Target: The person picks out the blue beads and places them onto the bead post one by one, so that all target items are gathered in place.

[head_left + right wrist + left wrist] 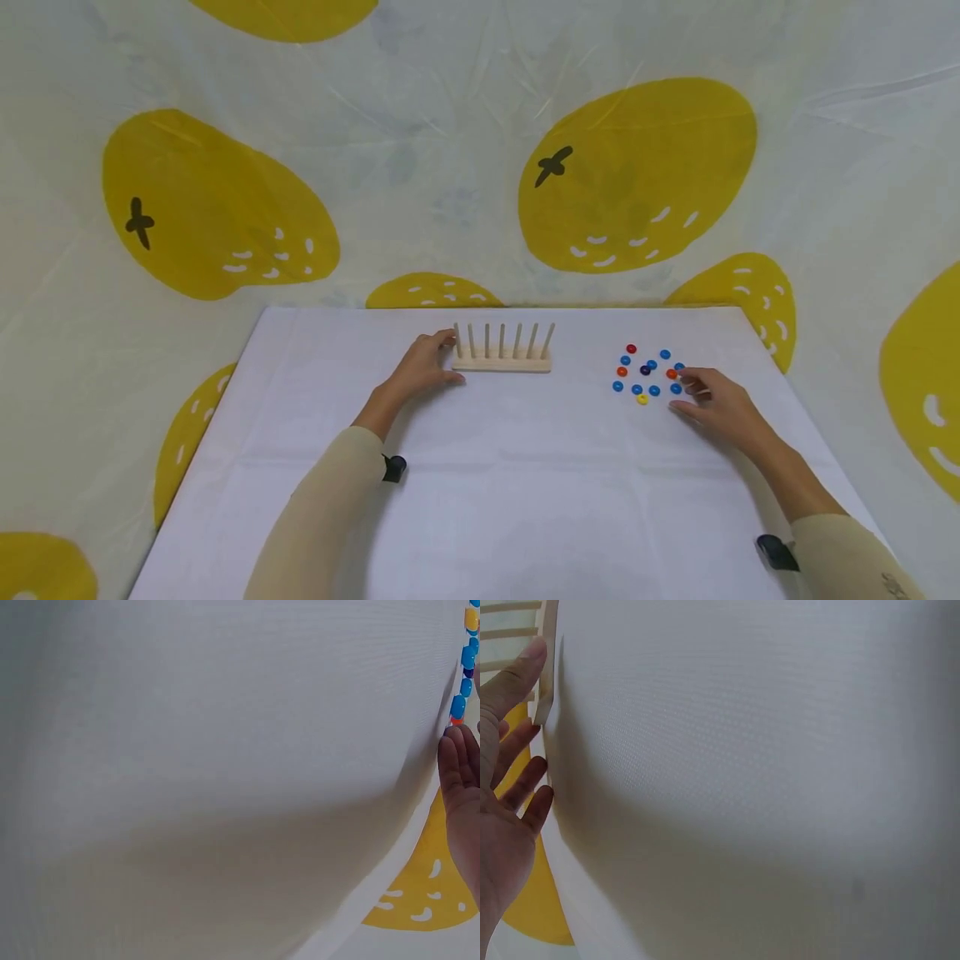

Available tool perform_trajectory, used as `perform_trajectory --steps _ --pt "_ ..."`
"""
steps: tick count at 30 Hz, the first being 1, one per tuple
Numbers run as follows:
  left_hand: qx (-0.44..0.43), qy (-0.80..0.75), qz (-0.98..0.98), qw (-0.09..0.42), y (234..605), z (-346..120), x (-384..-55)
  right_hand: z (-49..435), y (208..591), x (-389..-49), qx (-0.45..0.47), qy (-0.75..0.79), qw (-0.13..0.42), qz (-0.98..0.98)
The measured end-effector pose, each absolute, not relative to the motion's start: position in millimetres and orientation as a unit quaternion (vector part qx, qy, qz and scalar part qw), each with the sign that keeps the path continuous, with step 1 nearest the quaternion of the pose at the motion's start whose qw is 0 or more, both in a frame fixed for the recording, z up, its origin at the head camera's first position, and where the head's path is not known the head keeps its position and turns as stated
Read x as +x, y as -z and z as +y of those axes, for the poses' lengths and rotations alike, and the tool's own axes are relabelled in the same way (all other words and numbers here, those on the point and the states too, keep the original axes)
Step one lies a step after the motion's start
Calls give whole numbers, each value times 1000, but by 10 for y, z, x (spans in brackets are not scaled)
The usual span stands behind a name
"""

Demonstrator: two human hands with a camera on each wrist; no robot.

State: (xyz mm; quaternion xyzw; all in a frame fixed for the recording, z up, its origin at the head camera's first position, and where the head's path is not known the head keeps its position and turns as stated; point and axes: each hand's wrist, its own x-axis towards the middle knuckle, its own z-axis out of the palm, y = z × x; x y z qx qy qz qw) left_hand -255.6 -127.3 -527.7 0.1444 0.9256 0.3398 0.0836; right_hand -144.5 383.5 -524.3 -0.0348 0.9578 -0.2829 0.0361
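Note:
A pale wooden rack [501, 364] with a row of several upright pegs stands near the table's back edge. My left hand [426, 364] grips its left end, the thumb against the front of the base and the fingers behind; the left wrist view shows the thumb [526, 669] on the base's edge. To the right lie small ring-shaped beads: several blue ones [655, 390], a red one [632, 349], two orange ones [622, 372], a dark purple one [646, 370] and a yellow one [642, 400]. My right hand [720, 404] reaches over their right side, thumb and fingers apart.
A white cloth [525, 500] covers the table. Behind it hangs a pale sheet [435, 192] printed with large yellow fruit shapes. Dark wrist cameras [393, 467] show by both sleeves. In the right wrist view the beads [466, 664] appear only at the edge.

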Motion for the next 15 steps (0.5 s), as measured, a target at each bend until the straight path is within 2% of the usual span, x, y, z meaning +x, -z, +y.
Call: perform_trajectory --steps 9,15 --pt "151 -313 936 56 5302 -1233 -2567 3872 5308 -1493 -7 274 47 961" --pt "153 -295 941 58 5298 -1208 -2573 3890 5351 -1527 -4 266 46 963"
